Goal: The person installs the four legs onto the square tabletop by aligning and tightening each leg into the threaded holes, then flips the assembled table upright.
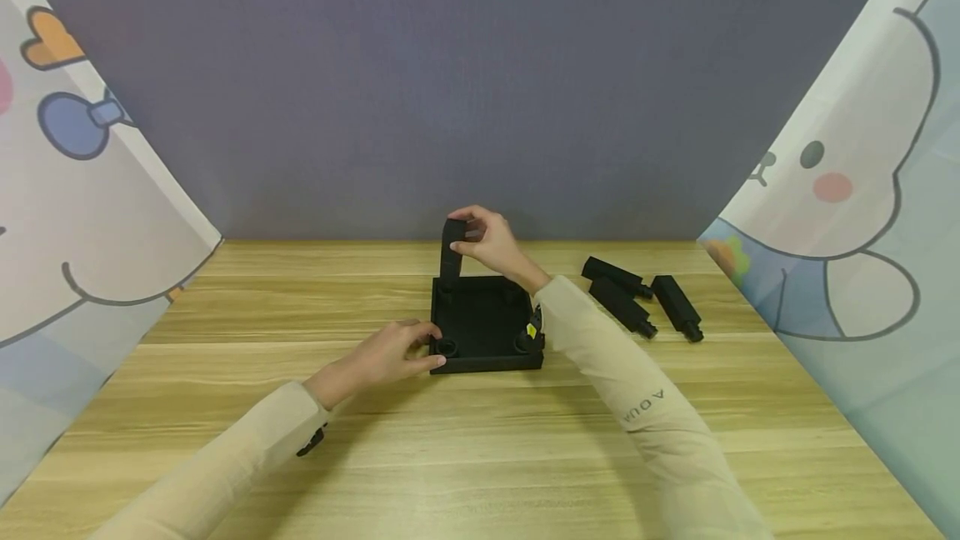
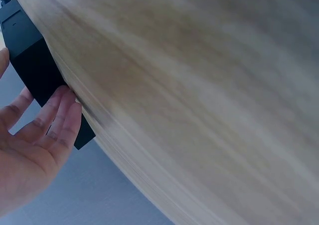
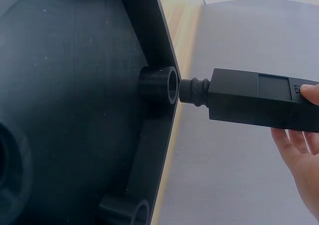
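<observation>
Four black legs (image 1: 450, 265): one pinched in right hand (image 1: 492, 243), its tip just beside the far-left socket (image 3: 158, 85) of the tray (image 1: 480, 322); three lie toward the table's (image 1: 495, 457) far right corner. Tray: four corner sockets, far-right one hard to make out. Left hand (image 1: 392, 354) grips near-left corner, thumb opposite fingers.

There are four black posts (image 1: 451, 263), one black tray (image 1: 487, 364), one wooden table (image 1: 480, 457) and two cartoon-printed panels (image 1: 870, 207).
</observation>
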`<state>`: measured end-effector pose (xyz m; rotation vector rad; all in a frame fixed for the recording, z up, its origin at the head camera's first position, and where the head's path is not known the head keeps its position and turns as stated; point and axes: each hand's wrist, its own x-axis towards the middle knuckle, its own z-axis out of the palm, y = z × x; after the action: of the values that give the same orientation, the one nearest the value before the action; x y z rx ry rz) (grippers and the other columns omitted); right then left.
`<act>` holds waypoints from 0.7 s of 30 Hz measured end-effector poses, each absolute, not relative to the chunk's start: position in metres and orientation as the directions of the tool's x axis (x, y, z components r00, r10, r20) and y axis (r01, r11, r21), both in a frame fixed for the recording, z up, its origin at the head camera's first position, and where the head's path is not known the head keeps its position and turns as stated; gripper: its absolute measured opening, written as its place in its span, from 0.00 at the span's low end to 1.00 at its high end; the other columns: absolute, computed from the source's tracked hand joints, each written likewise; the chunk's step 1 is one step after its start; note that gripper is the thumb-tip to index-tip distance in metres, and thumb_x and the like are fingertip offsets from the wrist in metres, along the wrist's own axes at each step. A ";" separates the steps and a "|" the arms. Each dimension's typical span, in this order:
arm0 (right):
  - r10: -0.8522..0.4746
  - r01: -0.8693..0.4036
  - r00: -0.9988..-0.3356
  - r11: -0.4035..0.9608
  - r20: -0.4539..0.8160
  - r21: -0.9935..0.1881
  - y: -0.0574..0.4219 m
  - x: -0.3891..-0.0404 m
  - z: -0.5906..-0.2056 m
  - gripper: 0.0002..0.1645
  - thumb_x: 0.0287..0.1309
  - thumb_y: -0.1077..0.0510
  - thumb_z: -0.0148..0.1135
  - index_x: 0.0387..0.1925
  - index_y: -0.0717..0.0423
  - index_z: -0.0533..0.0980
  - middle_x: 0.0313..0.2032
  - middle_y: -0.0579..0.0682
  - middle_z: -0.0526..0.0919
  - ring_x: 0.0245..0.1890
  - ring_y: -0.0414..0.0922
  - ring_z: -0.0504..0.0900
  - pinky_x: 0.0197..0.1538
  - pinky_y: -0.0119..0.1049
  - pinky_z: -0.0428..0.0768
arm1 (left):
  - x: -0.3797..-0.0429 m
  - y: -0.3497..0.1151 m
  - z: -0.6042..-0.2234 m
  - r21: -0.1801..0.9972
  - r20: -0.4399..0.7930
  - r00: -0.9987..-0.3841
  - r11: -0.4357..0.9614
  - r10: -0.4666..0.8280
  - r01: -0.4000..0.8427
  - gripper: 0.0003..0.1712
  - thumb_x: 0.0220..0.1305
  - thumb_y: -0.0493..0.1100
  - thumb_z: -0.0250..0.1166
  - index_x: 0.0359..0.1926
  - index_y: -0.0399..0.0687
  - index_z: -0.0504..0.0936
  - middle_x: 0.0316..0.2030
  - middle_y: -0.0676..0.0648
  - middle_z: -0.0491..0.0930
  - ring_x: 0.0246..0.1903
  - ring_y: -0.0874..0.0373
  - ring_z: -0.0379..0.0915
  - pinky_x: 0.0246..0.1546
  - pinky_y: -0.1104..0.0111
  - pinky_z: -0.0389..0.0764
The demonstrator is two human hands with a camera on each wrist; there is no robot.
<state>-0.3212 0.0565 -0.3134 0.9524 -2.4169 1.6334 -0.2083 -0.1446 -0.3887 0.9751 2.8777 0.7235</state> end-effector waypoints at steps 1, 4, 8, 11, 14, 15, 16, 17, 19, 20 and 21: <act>-0.451 -0.523 -0.806 0.238 0.383 -0.819 0.056 -0.322 -0.314 0.24 0.50 0.67 0.64 0.51 0.59 0.73 0.49 0.58 0.75 0.46 0.53 0.79 0.45 0.40 0.80 | -0.208 -0.145 -0.389 0.433 0.128 -0.805 0.698 0.580 0.571 0.23 0.60 0.57 0.59 0.50 0.47 0.76 0.46 0.43 0.78 0.41 0.54 0.78 0.38 0.65 0.80; -0.454 -0.502 -0.813 0.231 0.364 -0.833 0.054 -0.322 -0.314 0.24 0.51 0.66 0.64 0.51 0.59 0.73 0.50 0.58 0.75 0.47 0.54 0.78 0.46 0.40 0.80 | -0.209 -0.145 -0.389 0.434 0.129 -0.803 0.695 0.581 0.573 0.23 0.60 0.56 0.59 0.50 0.46 0.76 0.46 0.43 0.78 0.41 0.53 0.78 0.39 0.65 0.80; -0.465 -0.490 -0.814 0.226 0.348 -0.842 0.052 -0.313 -0.308 0.24 0.51 0.69 0.63 0.52 0.63 0.71 0.50 0.61 0.74 0.47 0.57 0.77 0.46 0.42 0.80 | -0.208 -0.145 -0.389 0.439 0.129 -0.801 0.690 0.585 0.575 0.23 0.60 0.57 0.59 0.50 0.46 0.76 0.46 0.43 0.78 0.41 0.53 0.78 0.39 0.64 0.80; -0.472 -0.490 -0.812 0.231 0.344 -0.840 0.050 -0.304 -0.301 0.24 0.51 0.71 0.62 0.52 0.68 0.70 0.50 0.63 0.74 0.48 0.59 0.77 0.46 0.43 0.80 | -0.208 -0.145 -0.389 0.443 0.130 -0.799 0.686 0.587 0.576 0.24 0.60 0.57 0.59 0.50 0.46 0.76 0.46 0.43 0.78 0.41 0.53 0.78 0.39 0.64 0.80; -0.477 -0.490 -0.812 0.243 0.337 -0.837 0.049 -0.299 -0.299 0.25 0.50 0.72 0.61 0.52 0.69 0.70 0.50 0.64 0.74 0.47 0.59 0.77 0.45 0.42 0.80 | -0.209 -0.145 -0.389 0.441 0.135 -0.798 0.686 0.587 0.579 0.23 0.61 0.57 0.59 0.49 0.46 0.76 0.46 0.43 0.78 0.40 0.54 0.78 0.38 0.65 0.80; -0.478 -0.486 -0.814 0.246 0.330 -0.839 0.048 -0.298 -0.299 0.25 0.50 0.72 0.61 0.52 0.69 0.70 0.51 0.64 0.74 0.47 0.59 0.77 0.45 0.42 0.80 | -0.209 -0.145 -0.389 0.440 0.137 -0.799 0.687 0.586 0.579 0.23 0.60 0.57 0.59 0.49 0.47 0.76 0.46 0.44 0.79 0.40 0.54 0.78 0.38 0.65 0.80; -0.481 -0.483 -0.814 0.248 0.326 -0.840 0.048 -0.297 -0.299 0.25 0.51 0.72 0.61 0.52 0.69 0.70 0.51 0.64 0.74 0.47 0.58 0.77 0.45 0.41 0.80 | -0.209 -0.145 -0.390 0.438 0.139 -0.800 0.688 0.584 0.579 0.23 0.60 0.57 0.59 0.49 0.47 0.76 0.45 0.44 0.79 0.40 0.54 0.78 0.38 0.65 0.80; -0.486 -0.485 -0.811 0.248 0.326 -0.838 0.047 -0.297 -0.300 0.25 0.51 0.72 0.61 0.52 0.70 0.70 0.51 0.64 0.74 0.48 0.58 0.77 0.45 0.42 0.80 | -0.209 -0.145 -0.390 0.436 0.144 -0.799 0.687 0.584 0.580 0.23 0.60 0.56 0.59 0.49 0.47 0.76 0.45 0.44 0.79 0.40 0.54 0.78 0.38 0.65 0.80; -0.496 -0.491 -0.804 0.243 0.328 -0.836 0.047 -0.299 -0.303 0.25 0.51 0.72 0.61 0.52 0.70 0.69 0.51 0.65 0.74 0.48 0.59 0.77 0.45 0.42 0.80 | -0.210 -0.145 -0.390 0.437 0.143 -0.802 0.690 0.580 0.577 0.23 0.60 0.56 0.60 0.49 0.47 0.76 0.45 0.44 0.79 0.40 0.55 0.78 0.38 0.66 0.80; -0.499 -0.493 -0.802 0.244 0.327 -0.835 0.047 -0.299 -0.303 0.25 0.51 0.72 0.61 0.52 0.70 0.69 0.51 0.65 0.73 0.48 0.60 0.77 0.45 0.42 0.80 | -0.210 -0.145 -0.390 0.437 0.142 -0.803 0.691 0.578 0.575 0.23 0.60 0.56 0.60 0.49 0.47 0.76 0.45 0.45 0.79 0.40 0.55 0.78 0.38 0.66 0.80; -0.501 -0.496 -0.799 0.236 0.333 -0.835 0.047 -0.300 -0.305 0.25 0.50 0.73 0.61 0.52 0.70 0.69 0.51 0.65 0.73 0.48 0.60 0.77 0.45 0.42 0.80 | -0.210 -0.145 -0.390 0.438 0.143 -0.802 0.690 0.579 0.576 0.23 0.60 0.56 0.60 0.49 0.47 0.76 0.45 0.44 0.79 0.40 0.54 0.78 0.38 0.65 0.80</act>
<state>-0.3001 0.0465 -0.3050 0.9974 -2.4733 1.6684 -0.2098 -0.1446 -0.3902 0.9851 2.8820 0.7426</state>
